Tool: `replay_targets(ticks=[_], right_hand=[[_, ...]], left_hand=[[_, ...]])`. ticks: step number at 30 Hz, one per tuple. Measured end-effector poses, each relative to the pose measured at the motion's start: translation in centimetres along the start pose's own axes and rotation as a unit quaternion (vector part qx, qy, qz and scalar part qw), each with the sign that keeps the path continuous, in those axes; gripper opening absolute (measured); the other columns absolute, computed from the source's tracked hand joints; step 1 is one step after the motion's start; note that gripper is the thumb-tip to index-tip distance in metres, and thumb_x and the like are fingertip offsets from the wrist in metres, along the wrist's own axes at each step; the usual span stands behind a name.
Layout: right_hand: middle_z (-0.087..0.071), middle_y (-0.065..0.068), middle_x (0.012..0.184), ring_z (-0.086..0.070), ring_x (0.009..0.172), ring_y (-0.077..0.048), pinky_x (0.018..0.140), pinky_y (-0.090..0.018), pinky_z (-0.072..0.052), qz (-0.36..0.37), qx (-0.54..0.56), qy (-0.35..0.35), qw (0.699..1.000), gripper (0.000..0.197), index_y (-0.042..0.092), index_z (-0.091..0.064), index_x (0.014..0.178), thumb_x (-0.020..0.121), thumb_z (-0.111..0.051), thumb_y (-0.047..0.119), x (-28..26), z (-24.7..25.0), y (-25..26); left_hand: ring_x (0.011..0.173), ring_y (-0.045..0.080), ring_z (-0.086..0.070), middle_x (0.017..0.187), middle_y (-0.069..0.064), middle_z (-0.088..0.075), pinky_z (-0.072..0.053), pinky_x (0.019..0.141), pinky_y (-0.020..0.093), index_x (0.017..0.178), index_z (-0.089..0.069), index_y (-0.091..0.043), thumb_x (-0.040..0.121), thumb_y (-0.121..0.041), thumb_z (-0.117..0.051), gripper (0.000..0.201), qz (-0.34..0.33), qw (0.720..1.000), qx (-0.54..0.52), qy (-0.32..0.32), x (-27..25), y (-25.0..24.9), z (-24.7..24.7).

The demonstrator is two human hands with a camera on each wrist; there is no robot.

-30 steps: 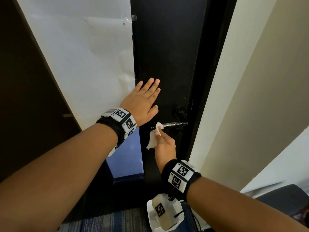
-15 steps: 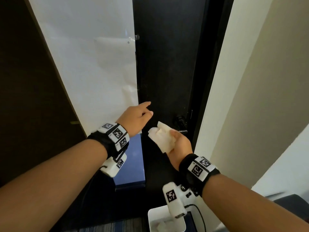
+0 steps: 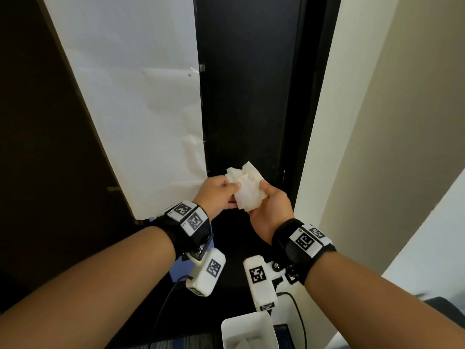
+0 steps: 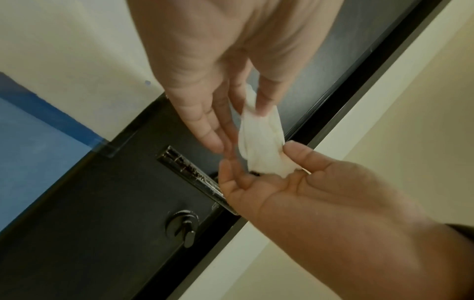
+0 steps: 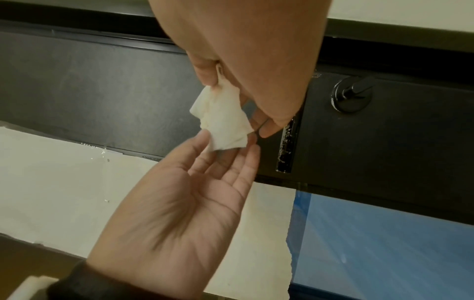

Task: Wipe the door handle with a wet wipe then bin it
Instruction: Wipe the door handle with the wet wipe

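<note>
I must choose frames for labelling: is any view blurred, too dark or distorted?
Head view: sharp, straight edges bowed by the wide lens, dark door lacks detail. Left wrist view: dim, wet wipe soft, door handle glints. Right wrist view: left hand slightly motion-blurred.

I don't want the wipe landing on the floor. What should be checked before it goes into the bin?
1. Wet wipe secured: ok. The left hand and the right hand both pinch it.
2. Wipe clear of the door handle: ok. Nothing touches the handle.
3. Handle clean: cannot tell. Its surface looks flecked in both wrist views.
4. White bin open and below the hands: ok.
5. Room in the bin: cannot tell. Something pale lies inside, and only part of the bin is in frame.
6. Wipe in one hand for the drop: not ok. Both hands hold it.
</note>
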State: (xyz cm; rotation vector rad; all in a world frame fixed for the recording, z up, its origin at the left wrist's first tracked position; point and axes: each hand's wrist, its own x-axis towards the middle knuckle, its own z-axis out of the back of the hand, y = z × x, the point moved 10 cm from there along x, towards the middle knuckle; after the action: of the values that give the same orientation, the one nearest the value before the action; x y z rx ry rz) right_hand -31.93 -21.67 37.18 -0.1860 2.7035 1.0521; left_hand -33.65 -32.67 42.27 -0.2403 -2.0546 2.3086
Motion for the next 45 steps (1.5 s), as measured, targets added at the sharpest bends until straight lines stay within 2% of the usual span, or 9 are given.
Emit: replay_targets(ticks=[3, 6, 13, 22, 29, 34, 38, 40, 45], right_hand=[[-0.065, -0.020, 0.124, -0.060, 0.118, -0.036, 0.106, -0.049, -0.044, 0.013, -0.055, 0.017, 0.998, 0.042, 0.007, -0.058, 0.127, 0.091, -0.053, 0.028, 0.1, 0.1, 0.8], [-0.068, -0.020, 0.118, -0.065, 0.109, -0.035, 0.090, -0.047, -0.055, 0.021, -0.146, 0.032, 0.989, 0.040, 0.004, -0.063, 0.120, 0.087, -0.060, 0.027, 0.0, 0.1, 1.7], [-0.072, -0.013, 0.105, -0.070, 0.097, -0.028, 0.081, -0.041, -0.059, 0.118, -0.395, 0.047, 0.910, 0.018, 0.003, -0.070, 0.104, 0.089, -0.060, 0.005, -0.5, -0.9, 5.4], [-0.072, -0.016, 0.106, -0.070, 0.096, -0.035, 0.084, -0.052, -0.058, 0.133, -0.344, 0.081, 0.926, 0.020, 0.012, -0.072, 0.099, 0.090, -0.058, 0.003, -1.0, -1.2, 6.8], [-0.069, -0.018, 0.095, -0.068, 0.086, -0.029, 0.073, -0.035, -0.057, 0.102, -0.295, 0.121, 0.942, 0.027, 0.005, -0.070, 0.085, 0.090, -0.046, -0.006, -1.0, -1.3, 6.9], [-0.071, -0.016, 0.095, -0.069, 0.089, -0.028, 0.076, -0.035, -0.058, 0.095, -0.297, 0.113, 0.943, 0.017, 0.000, -0.070, 0.099, 0.086, -0.063, 0.009, -0.7, -1.0, 6.3], [-0.071, -0.010, 0.089, -0.071, 0.091, -0.024, 0.081, -0.036, -0.058, 0.083, -0.288, 0.118, 0.947, 0.042, 0.006, -0.062, 0.119, 0.079, -0.075, 0.006, -0.2, -0.9, 5.4], [-0.072, -0.014, 0.101, -0.071, 0.098, -0.027, 0.085, -0.036, -0.058, 0.051, -0.287, 0.129, 0.948, 0.046, 0.003, -0.060, 0.122, 0.079, -0.075, 0.006, 0.0, -0.8, 4.4], [-0.068, -0.024, 0.113, -0.069, 0.101, -0.032, 0.086, -0.038, -0.058, 0.010, -0.266, 0.118, 0.957, 0.034, -0.010, -0.062, 0.114, 0.082, -0.068, 0.000, 0.7, 0.8, 3.2]], left_hand=[[0.101, 0.028, -0.065, 0.113, 0.016, -0.064, -0.059, 0.068, 0.027, 0.116, -0.058, -0.002, 0.092, -0.006, -0.054, 0.025, -0.034, 0.999, -0.002, -0.036, 0.1, -1.0, 1.0], [0.097, 0.025, -0.066, 0.107, 0.013, -0.066, -0.059, 0.067, 0.029, 0.108, -0.060, -0.004, 0.089, -0.006, -0.058, 0.019, -0.053, 0.996, 0.044, -0.060, 0.1, -1.3, 1.9], [0.091, 0.027, -0.069, 0.105, 0.018, -0.068, -0.060, 0.072, 0.043, 0.105, -0.062, -0.004, 0.088, -0.008, -0.060, 0.017, -0.066, 0.993, 0.080, -0.058, -0.3, -1.6, 2.1], [0.088, 0.029, -0.070, 0.098, 0.015, -0.067, -0.061, 0.069, 0.039, 0.108, -0.056, -0.012, 0.082, 0.009, -0.061, 0.034, -0.051, 0.997, 0.030, 0.048, -1.4, -1.5, 0.2], [0.077, 0.021, -0.071, 0.090, 0.016, -0.070, -0.061, 0.066, 0.031, 0.087, -0.069, -0.003, 0.084, 0.008, -0.058, 0.016, -0.084, 0.996, 0.026, 0.029, -1.6, -2.4, 0.7], [0.082, 0.026, -0.068, 0.090, 0.017, -0.069, -0.058, 0.076, 0.036, 0.085, -0.071, -0.001, 0.086, 0.001, -0.054, 0.018, -0.055, 0.998, 0.013, 0.003, -1.0, -1.8, 1.2], [0.069, 0.011, -0.066, 0.078, 0.008, -0.067, -0.058, 0.067, 0.024, 0.090, -0.069, -0.002, 0.077, 0.000, -0.072, 0.013, -0.102, 0.991, 0.082, 0.009, -0.9, -2.1, 0.8], [0.065, 0.005, -0.066, 0.076, 0.005, -0.067, -0.055, 0.062, 0.018, 0.093, -0.068, 0.000, 0.076, 0.004, -0.071, 0.017, -0.111, 0.989, 0.094, 0.017, -0.8, -2.1, 0.5], [0.090, 0.035, -0.068, 0.097, 0.028, -0.068, -0.060, 0.077, 0.032, 0.083, -0.070, -0.010, 0.076, 0.004, -0.071, 0.016, -0.124, 0.985, 0.121, 0.008, -0.1, -1.9, 0.8]])
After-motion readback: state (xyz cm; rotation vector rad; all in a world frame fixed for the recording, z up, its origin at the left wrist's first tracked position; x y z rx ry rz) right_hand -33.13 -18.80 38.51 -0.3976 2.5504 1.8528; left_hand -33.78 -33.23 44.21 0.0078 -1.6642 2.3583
